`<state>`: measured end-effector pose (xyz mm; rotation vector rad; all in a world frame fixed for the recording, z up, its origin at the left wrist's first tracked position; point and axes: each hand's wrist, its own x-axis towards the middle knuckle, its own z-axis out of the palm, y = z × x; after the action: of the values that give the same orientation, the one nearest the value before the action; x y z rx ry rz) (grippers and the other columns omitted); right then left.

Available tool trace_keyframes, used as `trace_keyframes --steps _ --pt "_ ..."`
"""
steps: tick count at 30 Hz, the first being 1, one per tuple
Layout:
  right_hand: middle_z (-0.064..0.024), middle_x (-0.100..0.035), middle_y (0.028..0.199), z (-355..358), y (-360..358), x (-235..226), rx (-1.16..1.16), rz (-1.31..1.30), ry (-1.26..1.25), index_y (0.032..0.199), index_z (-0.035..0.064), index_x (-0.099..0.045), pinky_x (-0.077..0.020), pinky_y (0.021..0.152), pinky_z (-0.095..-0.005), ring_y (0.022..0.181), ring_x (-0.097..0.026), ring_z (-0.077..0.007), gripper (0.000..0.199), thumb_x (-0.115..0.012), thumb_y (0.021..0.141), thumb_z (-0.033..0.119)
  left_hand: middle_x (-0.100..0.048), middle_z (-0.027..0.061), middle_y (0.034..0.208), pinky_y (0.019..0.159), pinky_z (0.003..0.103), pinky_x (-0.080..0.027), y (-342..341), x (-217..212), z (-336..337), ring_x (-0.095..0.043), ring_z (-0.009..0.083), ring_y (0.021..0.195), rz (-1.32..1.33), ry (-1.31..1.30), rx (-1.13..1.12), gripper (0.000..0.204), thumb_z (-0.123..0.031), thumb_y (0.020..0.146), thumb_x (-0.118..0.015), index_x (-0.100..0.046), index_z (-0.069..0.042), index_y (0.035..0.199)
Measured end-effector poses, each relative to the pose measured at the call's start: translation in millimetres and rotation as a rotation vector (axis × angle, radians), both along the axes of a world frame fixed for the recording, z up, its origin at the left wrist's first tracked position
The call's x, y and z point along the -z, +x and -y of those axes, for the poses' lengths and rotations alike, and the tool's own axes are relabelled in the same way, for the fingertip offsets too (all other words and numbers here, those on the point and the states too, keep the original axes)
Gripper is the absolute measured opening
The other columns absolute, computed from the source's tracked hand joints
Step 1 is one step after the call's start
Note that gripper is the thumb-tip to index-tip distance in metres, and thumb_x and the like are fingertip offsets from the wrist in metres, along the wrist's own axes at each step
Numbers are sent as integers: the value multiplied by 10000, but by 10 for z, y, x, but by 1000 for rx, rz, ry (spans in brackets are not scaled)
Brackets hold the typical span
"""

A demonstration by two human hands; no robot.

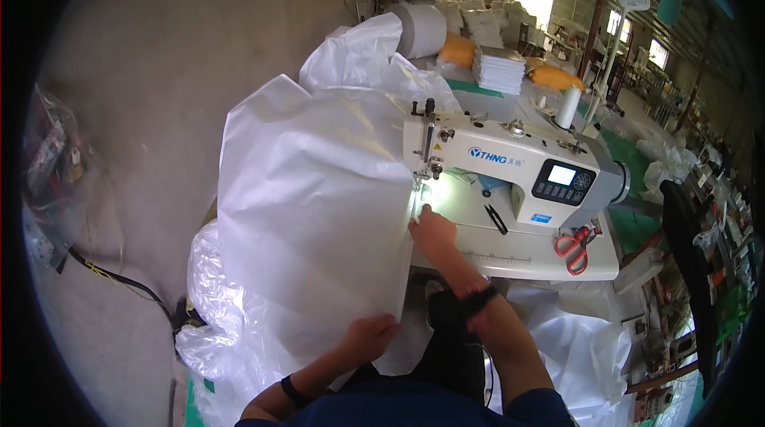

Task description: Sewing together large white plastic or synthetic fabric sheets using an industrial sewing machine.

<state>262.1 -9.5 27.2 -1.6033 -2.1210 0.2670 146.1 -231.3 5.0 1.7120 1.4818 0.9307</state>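
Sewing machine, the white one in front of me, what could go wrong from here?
Your right hand is close to the lit needle area of the sewing machine, so a finger might get caught if it slips forward. The white sheet is creased and spreads far left, so it could pull askew or pucker. The red-handled scissors lie near the worktop's front edge and might get knocked off.

Right hand (436, 237): one, back uppermost, fingers bent forward, fingertips just beside the needle end of the sewing machine (498, 152). Right forearm (511, 341): bare below a dark blue sleeve, black-banded at the wrist, slanting inward on the machine's near side. Left hand (369, 338): one, fingers curled in, left of the machine and well apart from it. Left forearm (325, 373): bare, black-banded, angled toward the machine.
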Motion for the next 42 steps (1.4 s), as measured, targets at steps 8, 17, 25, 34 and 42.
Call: trace_keyframes --steps 8,17,25,34,42 --pt "-141 -664 727 -89 -301 228 8 448 65 1119 -67 -548 -529 560 -347 660 -674 -257 367 -506 813 132 -583 189 686 606 437 -465 -27 -64 4 -585 386 682 -34 43 -21 168 -205 845 -575 -589 -53 776" --pt "-173 -657 716 490 -155 333 35 207 -58 1257 -112 -422 -524 573 -372 638 -666 -281 526 -488 791 121 -562 196 651 562 396 -452 -41 153 -430 -583 367 619 -73 116 -91 167 -181 839 -591 -581 -18 802" --pt "-205 -643 709 492 -188 429 29 64 -123 1258 -60 -430 -518 615 -450 658 -652 -352 481 -450 838 173 -606 192 713 613 369 -470 -34 216 -826 -621 300 661 -5 42 -167 179 -188 827 -601 -621 -18 880" --pt "-214 -642 719 480 -195 343 32 -7 -137 1194 -57 -485 -516 629 -461 670 -649 -366 419 -451 834 156 -633 169 775 644 334 -482 -115 109 -903 -633 220 695 1 -1 -145 206 -165 828 -597 -632 -22 972" --pt "-173 -654 733 41 -219 302 4 150 -95 1098 -58 -534 -519 612 -421 686 -653 -341 334 -451 845 145 -515 139 1174 919 496 -348 -949 -103 -1156 -455 318 1117 -709 455 -472 420 -273 830 -595 -515 -84 1196"
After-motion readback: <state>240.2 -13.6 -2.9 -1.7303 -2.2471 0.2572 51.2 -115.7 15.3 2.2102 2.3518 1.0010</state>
